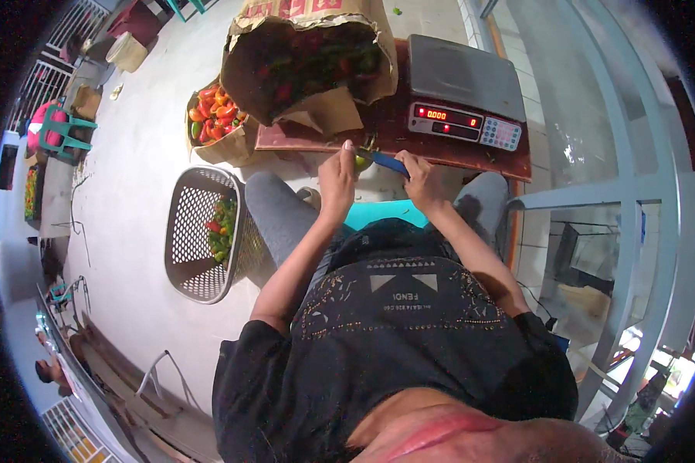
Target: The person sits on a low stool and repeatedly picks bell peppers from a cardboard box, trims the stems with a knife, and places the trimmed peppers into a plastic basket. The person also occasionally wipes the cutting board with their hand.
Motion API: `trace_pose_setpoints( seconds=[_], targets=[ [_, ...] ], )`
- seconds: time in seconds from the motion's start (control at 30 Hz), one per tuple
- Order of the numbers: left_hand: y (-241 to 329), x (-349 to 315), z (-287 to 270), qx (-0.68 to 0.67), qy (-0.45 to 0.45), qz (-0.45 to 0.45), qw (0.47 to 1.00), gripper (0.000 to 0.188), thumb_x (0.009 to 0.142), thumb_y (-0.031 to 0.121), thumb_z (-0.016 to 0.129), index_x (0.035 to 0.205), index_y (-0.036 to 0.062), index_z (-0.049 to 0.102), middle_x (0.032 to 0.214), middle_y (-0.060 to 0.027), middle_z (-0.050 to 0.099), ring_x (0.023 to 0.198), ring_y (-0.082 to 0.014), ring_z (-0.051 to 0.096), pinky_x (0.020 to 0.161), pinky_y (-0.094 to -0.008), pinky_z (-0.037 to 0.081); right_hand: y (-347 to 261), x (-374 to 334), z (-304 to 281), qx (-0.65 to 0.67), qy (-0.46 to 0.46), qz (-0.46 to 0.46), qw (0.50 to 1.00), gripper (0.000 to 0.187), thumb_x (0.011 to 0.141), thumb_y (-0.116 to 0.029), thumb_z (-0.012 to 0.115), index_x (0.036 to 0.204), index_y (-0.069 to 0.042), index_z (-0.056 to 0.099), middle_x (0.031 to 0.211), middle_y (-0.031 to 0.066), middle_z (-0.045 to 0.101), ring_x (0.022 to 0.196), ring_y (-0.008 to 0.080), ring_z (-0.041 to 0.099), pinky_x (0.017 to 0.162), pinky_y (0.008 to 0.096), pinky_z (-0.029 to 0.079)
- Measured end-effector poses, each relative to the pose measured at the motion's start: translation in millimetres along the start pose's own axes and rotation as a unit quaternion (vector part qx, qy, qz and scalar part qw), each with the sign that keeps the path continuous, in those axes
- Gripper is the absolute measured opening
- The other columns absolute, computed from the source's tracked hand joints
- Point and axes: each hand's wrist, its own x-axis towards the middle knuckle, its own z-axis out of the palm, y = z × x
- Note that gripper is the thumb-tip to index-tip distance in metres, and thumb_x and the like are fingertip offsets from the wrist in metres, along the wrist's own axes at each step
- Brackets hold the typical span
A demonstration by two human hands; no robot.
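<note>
The right hand (423,182) is closed around a blue-handled cutter (391,163), its long axis slanting up and left to the left hand (337,184), nearer the green pepper (361,163) below the blade; whether that hand grips the pepper cannot be told. Red peppers (216,112) crowd a paper bag (233,151); mixed peppers (223,231) lie in a basket (179,258).

Matt paper bag (305,18), glossy peppers (222,109)

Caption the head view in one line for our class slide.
Right hand holds a blue-handled tool near the left hand, bagged peppers and a scale beyond.
</note>
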Motion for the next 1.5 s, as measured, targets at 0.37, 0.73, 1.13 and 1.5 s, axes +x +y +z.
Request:
trace_pose_setpoints(
  seconds=[0.37,0.73,1.13,1.5],
  targets=[
    [-146,55,-210,0.141,0.194,-0.092,0.966,0.034,0.09,0.023,0.048,0.114,-0.0003,0.048,0.084,-0.0187,0.061,0.076,-0.0339,0.059,0.068,-0.0424,0.045,65,-62,-4,0.044,-0.204,0.171,0.963,0.021,0.085,-0.023,0.057,0.098,-0.006,0.056,0.075,0.0223,0.059,0.072,0.0414,0.058,0.059,0.0485,0.044],
    [-126,78,-174,0.179,0.155,0.025,0.971,0.048,0.086,0.024,0.06,0.124,-0.0022,0.048,0.121,-0.0203,0.053,0.112,-0.0314,0.051,0.092,-0.0392,0.041,111,-122,-60,-0.142,-0.038,0.242,0.959,0.017,0.081,-0.016,0.06,0.096,-0.008,0.055,0.074,0.0188,0.06,0.069,0.0385,0.059,0.058,0.0463,0.044],
    [-72,273,97,0.281,0.124,0.34,0.889,0.026,0.085,0.01,0.045,0.106,0.0072,0.06,0.097,-0.0171,0.064,0.09,-0.0318,0.062,0.08,-0.0399,0.048,112,-113,-52,-0.173,-0.036,0.234,0.956,0.018,0.079,-0.015,0.061,0.094,-0.007,0.054,0.073,0.0164,0.059,0.07,0.0358,0.06,0.06,0.0461,0.046],
    [-52,266,29,0.018,0.004,0.078,0.997,0.032,0.082,0.027,0.062,0.108,0.009,0.06,0.1,-0.0078,0.064,0.093,-0.023,0.061,0.081,-0.0375,0.049,111,-114,-52,-0.16,-0.018,0.236,0.958,0.02,0.077,-0.013,0.063,0.094,-0.007,0.055,0.075,0.0162,0.061,0.07,0.0357,0.06,0.059,0.0458,0.046]
  ],
)
